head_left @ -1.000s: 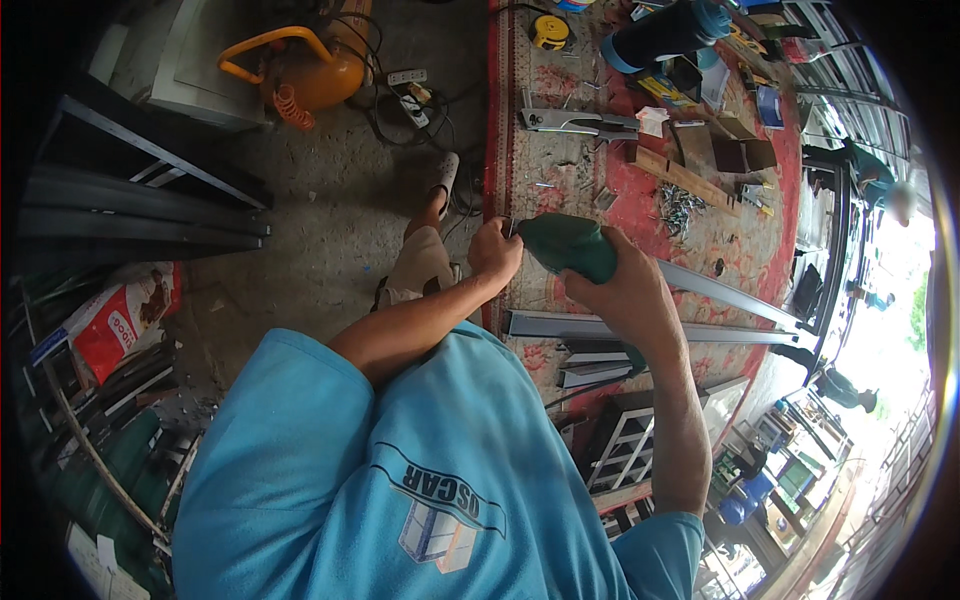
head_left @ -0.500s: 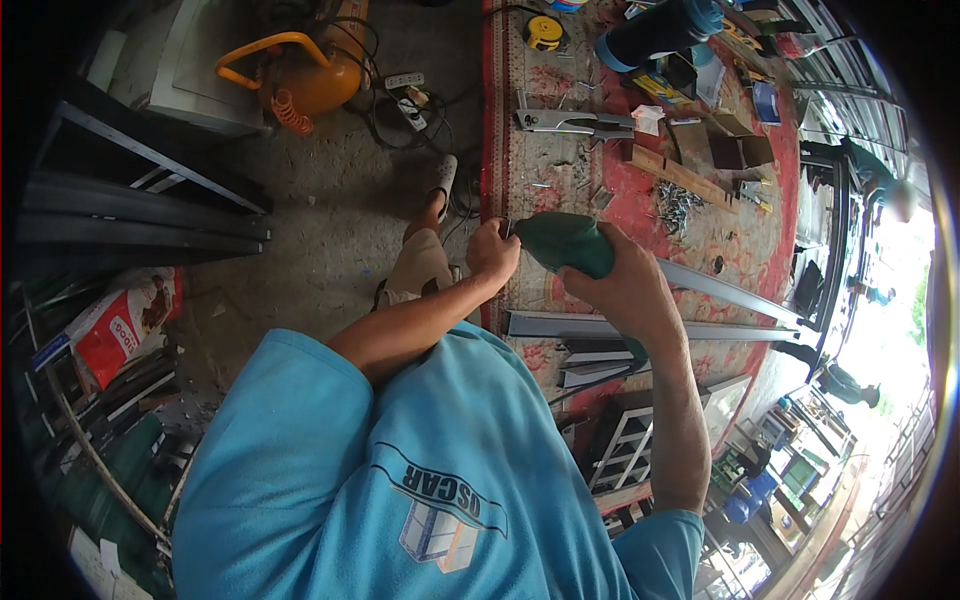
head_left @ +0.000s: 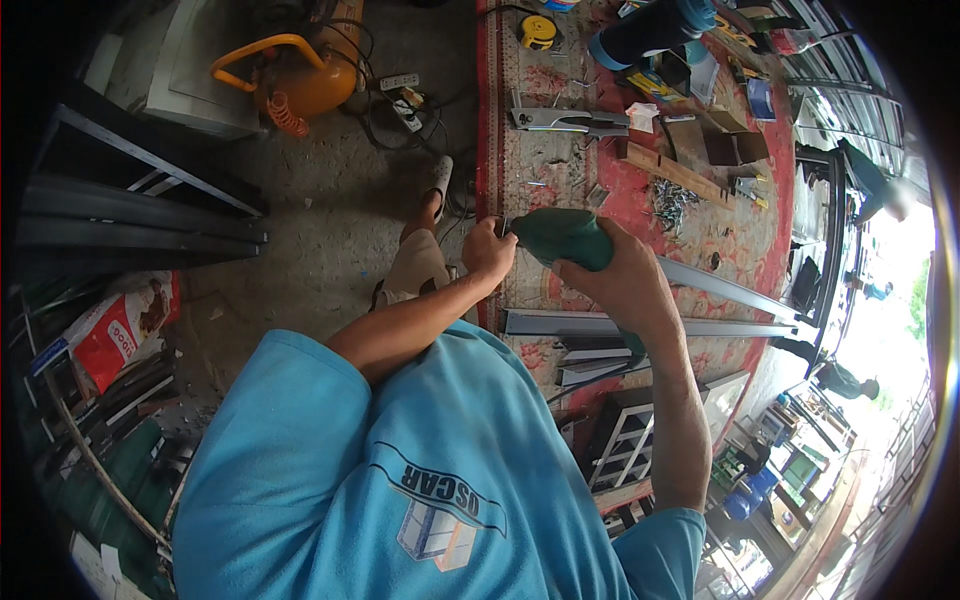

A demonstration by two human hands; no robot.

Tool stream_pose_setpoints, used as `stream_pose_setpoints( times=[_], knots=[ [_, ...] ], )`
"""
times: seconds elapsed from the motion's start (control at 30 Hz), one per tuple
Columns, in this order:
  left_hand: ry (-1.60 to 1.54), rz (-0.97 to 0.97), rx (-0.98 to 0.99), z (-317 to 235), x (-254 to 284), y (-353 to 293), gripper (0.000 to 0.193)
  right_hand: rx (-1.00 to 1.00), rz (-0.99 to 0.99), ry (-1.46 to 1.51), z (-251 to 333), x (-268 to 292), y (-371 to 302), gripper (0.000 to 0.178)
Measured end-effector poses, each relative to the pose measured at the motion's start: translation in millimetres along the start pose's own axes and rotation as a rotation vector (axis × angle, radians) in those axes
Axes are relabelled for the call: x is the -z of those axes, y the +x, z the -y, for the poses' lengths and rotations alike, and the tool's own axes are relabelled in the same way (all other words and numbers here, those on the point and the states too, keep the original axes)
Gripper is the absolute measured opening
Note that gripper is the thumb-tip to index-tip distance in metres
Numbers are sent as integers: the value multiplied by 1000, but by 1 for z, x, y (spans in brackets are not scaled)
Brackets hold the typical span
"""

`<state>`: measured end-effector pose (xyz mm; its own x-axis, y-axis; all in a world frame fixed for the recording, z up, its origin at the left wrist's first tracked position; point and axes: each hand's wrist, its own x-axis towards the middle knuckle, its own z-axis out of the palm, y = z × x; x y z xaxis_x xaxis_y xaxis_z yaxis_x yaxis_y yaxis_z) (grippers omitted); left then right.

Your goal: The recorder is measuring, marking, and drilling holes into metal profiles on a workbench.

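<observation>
My right hand (head_left: 628, 275) is wrapped around the green body of a power drill (head_left: 560, 238), whose nose points left over the table's near-left edge. Part of the drill's grip shows below that hand. Right at the tool's nose, my left hand (head_left: 488, 250) has its fingers closed on a small dark metal part. Whether that is the chuck, a bit or a separate piece, I cannot tell. Just below the drill, grey metal profiles (head_left: 560, 323) lie across the carpeted table (head_left: 560, 180).
A riveter-like hand tool (head_left: 565, 121), a tape measure (head_left: 537, 33), a dark bottle (head_left: 650, 28), a wooden strip (head_left: 675, 174) and loose screws (head_left: 672, 203) lie on the table. An orange compressor (head_left: 310, 80) and power strips (head_left: 400, 82) are on the floor. People stand at far right.
The view has shifted very slightly, so everything sits a little further left. Both hands keep the same hold at the drill.
</observation>
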<state>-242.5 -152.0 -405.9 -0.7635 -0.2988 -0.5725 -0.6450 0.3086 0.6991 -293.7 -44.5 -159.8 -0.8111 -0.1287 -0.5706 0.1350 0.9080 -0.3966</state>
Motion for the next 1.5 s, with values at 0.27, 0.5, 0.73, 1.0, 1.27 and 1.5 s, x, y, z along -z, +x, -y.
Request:
stream_pose_setpoints(
  times=[0.27, 0.5, 0.73, 1.0, 1.27, 1.5],
  knots=[
    [-23, -62, -47, 5, -4, 1, 29, 15, 8, -17, 2, -2, -2, 53],
    [-19, -44, -59, 2, 0, 0, 29, 7, -8, 64, -3, -3, -2, 59],
    [-107, 23, -106, 17, -2, 11, 28, 42, -92, 159, -6, 1, -29, 55],
    [-100, 145, -283, 3, 52, 12, 25, -155, -223, 333, -36, 0, -91, 56],
    [300, 366, -789, -15, 81, -39, 16, -246, -306, 436, -59, -28, -134, 54],
    [360, 274, -966, 16, -2, -24, 24, -360, -211, 441, -57, -42, -138, 55]
  ],
)
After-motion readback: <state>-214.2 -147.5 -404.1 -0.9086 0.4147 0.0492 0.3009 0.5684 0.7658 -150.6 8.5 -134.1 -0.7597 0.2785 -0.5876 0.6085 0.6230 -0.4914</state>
